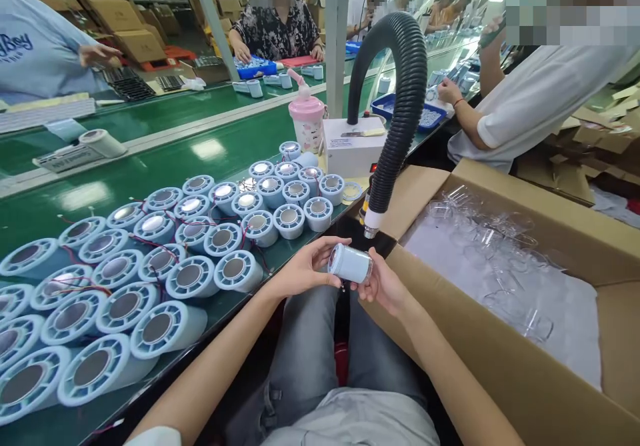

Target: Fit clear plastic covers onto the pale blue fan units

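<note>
The left hand (319, 263) and right hand (383, 285) grip one blue cylinder (356, 264), fingers closed on opposite ends. The cylinder is held sideways above the lap, near the hose (407, 106) tip, between the bench (235, 129) and carton (450, 326).

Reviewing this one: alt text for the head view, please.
The left hand and right hand hold a blue cylinder near a black hose. Many similar cylinders stand on a green bench at left; an open box at right holds clear pieces.
</note>
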### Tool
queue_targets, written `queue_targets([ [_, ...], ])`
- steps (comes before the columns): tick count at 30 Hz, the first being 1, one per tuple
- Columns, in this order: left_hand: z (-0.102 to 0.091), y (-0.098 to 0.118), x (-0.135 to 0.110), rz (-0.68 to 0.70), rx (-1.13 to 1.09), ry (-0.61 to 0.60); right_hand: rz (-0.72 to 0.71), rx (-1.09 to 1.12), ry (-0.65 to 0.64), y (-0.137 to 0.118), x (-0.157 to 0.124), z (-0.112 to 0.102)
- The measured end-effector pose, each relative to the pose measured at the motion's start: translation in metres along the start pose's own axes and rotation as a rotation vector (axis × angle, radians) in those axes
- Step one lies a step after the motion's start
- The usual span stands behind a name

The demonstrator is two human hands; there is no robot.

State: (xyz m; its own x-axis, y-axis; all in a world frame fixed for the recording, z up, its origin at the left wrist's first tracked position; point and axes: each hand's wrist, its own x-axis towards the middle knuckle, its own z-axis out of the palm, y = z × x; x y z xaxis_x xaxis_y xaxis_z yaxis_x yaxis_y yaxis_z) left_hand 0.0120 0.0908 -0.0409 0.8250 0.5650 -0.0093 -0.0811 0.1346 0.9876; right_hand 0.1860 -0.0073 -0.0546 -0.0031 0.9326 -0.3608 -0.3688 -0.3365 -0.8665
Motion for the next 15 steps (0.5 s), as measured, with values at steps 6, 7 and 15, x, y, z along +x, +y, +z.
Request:
queue_targets([
  [6, 0.023, 0.014, -0.045, 0.16, 0.044, 0.012, 0.041, -0.022, -0.065, -0.006, -0.032, 0.01],
  [7, 0.027, 0.016, -0.052, 0.193, 0.066, 0.009, 0.041, -0.034, -0.078, -0.008, -0.039, 0.012],
  [15, 0.046, 0.037, -0.09, 0.217, 0.361, 0.012, 0.254, -0.103, -0.18, -0.012, -0.07, 0.028],
])
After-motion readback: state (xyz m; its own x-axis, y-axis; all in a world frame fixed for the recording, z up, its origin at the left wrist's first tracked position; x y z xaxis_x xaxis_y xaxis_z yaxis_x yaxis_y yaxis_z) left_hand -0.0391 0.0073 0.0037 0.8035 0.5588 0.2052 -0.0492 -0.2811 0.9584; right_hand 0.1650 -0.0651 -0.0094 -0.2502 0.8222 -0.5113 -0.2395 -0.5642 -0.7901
